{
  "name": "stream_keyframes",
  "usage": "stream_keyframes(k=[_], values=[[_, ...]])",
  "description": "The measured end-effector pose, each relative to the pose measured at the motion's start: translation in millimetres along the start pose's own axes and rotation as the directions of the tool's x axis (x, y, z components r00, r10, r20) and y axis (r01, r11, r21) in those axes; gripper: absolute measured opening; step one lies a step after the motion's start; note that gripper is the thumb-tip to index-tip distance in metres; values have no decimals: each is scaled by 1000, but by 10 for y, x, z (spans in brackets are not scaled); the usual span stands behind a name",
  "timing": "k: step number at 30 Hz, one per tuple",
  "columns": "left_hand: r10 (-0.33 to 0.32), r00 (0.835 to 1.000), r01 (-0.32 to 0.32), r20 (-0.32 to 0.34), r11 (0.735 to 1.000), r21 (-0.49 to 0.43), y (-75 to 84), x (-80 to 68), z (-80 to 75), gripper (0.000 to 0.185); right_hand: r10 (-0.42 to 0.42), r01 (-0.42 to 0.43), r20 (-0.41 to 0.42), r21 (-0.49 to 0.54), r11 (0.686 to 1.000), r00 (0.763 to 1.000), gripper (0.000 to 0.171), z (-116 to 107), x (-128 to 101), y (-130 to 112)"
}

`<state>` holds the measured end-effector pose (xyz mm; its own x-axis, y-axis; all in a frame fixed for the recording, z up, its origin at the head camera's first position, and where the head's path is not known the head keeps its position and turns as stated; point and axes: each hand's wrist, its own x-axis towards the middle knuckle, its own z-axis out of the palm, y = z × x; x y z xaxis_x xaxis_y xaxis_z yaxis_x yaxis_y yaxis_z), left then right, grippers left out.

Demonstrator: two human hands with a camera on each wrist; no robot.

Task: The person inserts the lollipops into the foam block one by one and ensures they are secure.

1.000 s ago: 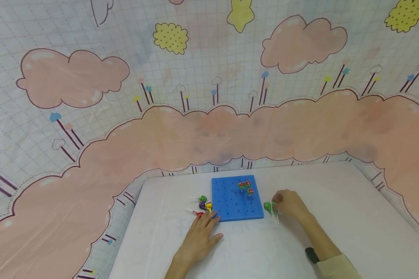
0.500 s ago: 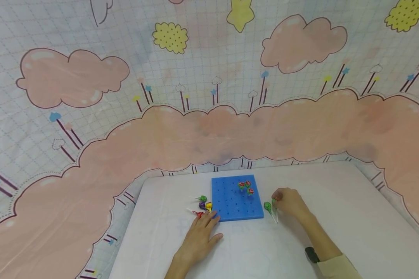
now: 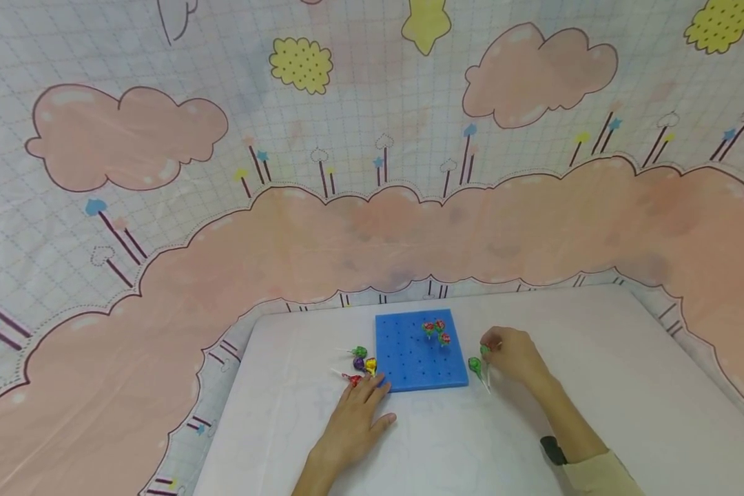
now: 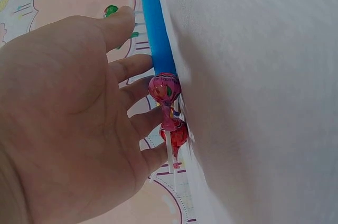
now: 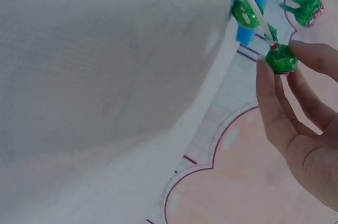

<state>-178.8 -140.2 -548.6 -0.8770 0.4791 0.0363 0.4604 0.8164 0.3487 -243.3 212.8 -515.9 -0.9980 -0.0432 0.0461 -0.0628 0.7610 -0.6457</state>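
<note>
My right hand pinches a green-wrapped lollipop by its head, with the white stick hanging down. Beside it, a second green lollipop lies on the table, right of the blue pegboard. Several lollipops with red and green wrappers stand upright in holes at the board's upper right. My left hand lies with straight fingers, the tips at the board's near left corner. Red lollipops are by those fingers; whether they touch is unclear.
Left of the board lie a green lollipop, a purple one and a yellow one. The white table reaches back to a cloud-patterned cloth.
My right hand has risen slightly and moved a little away from me with the green lollipop. The left hand has stayed in place.
</note>
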Motion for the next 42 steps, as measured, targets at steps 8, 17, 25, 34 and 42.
stream_keyframes(k=[8, 17, 25, 34, 42], values=[[-6, 1000, 6, 3, 1000, -2, -18, 14, 38, 59, -42, 42, -62, 5, 999, 997, 19, 2, 6, -30], [-17, 1000, 17, 13, 1000, 0, -29, 17, 57, 60, -142, 153, -158, 57, 987, 977, 19, 17, 9, -73], [-16, 1000, 16, 8, 1000, -6, -22, 11, 42, 60, -184, 206, -203, 93, 974, 962, 24, 17, -13, -134], [-16, 1000, 16, 13, 1000, 3, -28, 7, 41, 61, -213, 246, -249, 106, 964, 945, 27, 67, -31, -155], [-9, 1000, 8, 9, 1000, 15, -29, 12, 33, 61, -221, 262, -283, 117, 958, 933, 29, 77, -21, -183]])
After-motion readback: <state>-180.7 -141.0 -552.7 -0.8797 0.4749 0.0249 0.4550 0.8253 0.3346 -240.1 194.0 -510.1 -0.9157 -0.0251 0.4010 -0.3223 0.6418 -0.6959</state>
